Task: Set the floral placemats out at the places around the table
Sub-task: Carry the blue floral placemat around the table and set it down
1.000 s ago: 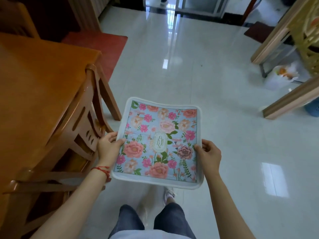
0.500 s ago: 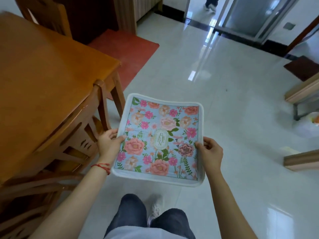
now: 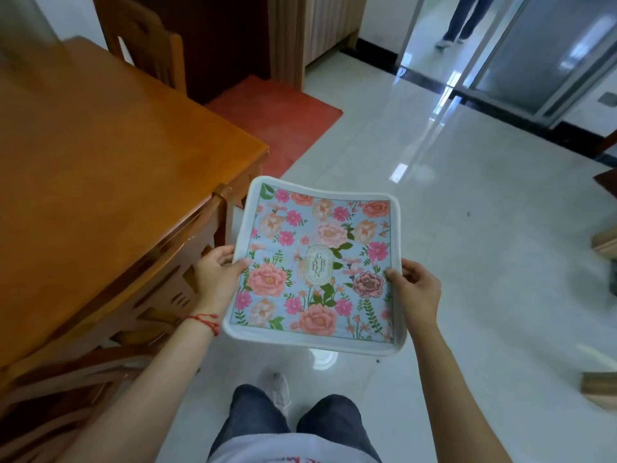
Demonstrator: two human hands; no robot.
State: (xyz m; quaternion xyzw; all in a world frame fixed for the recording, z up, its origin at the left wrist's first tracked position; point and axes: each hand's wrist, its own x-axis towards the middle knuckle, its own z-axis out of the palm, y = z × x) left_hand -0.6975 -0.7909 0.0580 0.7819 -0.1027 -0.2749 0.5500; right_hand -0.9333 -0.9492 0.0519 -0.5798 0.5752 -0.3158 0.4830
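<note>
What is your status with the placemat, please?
Left hand and right hand grip floral placemat by its sides. Held over floor, beside table. Nothing blocking.

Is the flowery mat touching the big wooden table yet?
Apart. In the head view both hands, left hand and right hand, hold the floral placemat over the shiny floor, beside the table, with a chair top between.

Red string bracelet [image 3: 203, 320], dark jeans [image 3: 257, 419], white shirt [image 3: 293, 451], pale sneaker [image 3: 278, 389].
</note>
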